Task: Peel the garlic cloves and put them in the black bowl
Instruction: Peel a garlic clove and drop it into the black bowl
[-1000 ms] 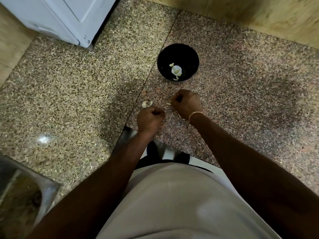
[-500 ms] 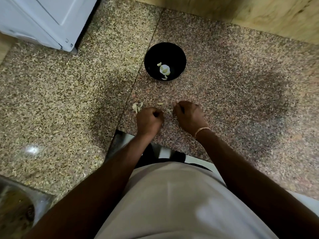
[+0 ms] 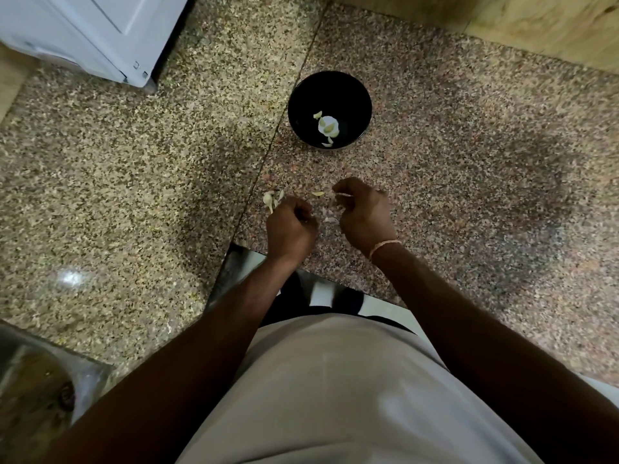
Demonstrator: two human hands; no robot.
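Since the earlier frame, the right hand (image 3: 363,214) has drawn back from the black bowl (image 3: 330,108) toward the left hand (image 3: 290,227). Loose skins (image 3: 272,198) lie beside the left hand on the speckled granite counter (image 3: 134,182); a white appliance (image 3: 90,31) stands far left. Peeled cloves (image 3: 328,127) rest inside the bowl. Both hands are curled; the right pinches a pale garlic piece (image 3: 343,195); the left's contents cannot be determined.

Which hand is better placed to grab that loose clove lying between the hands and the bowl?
Right hand, probably: its fingers sit beside the clove. The left hand is farther back, fingers curled.
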